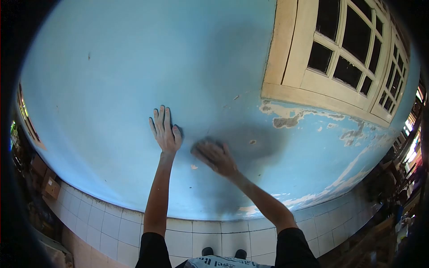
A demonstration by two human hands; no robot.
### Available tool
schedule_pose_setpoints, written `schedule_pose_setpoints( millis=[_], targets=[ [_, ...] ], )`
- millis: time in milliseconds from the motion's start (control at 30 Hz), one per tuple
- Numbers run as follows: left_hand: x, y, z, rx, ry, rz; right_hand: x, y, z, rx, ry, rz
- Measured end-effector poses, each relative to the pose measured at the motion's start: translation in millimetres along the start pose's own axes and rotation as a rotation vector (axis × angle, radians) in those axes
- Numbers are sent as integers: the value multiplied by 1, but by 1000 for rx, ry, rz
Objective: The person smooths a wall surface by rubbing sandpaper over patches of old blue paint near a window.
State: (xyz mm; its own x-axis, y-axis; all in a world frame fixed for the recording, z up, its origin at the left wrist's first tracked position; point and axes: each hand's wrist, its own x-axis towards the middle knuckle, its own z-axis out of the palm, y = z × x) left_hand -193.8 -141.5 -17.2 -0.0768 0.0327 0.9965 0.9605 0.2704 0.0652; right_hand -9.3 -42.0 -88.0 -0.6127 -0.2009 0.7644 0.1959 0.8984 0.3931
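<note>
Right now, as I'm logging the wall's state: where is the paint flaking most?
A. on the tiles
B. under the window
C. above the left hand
B: bare patches lie just under the window, while the wall above the left hand looks intact.

Below the white tiled strip (178, 241), at the very bottom edge: dark block lettering printed on a pale patterned cloth (223, 262). Upside down to the camera, cut off by the edge, only a few strokes showing. Too small and too blurred to make out as a word, brand or number. Above the tiled strip, nothing legible. No readable text anywhere.
</note>
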Motion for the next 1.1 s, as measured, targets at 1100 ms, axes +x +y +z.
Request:
schedule_pose_setpoints(
  millis=[1100],
  targets=[
    [-1, 2, 2, 17, 26, 10, -103, 2, -29, 25, -349, 376]
  ],
)
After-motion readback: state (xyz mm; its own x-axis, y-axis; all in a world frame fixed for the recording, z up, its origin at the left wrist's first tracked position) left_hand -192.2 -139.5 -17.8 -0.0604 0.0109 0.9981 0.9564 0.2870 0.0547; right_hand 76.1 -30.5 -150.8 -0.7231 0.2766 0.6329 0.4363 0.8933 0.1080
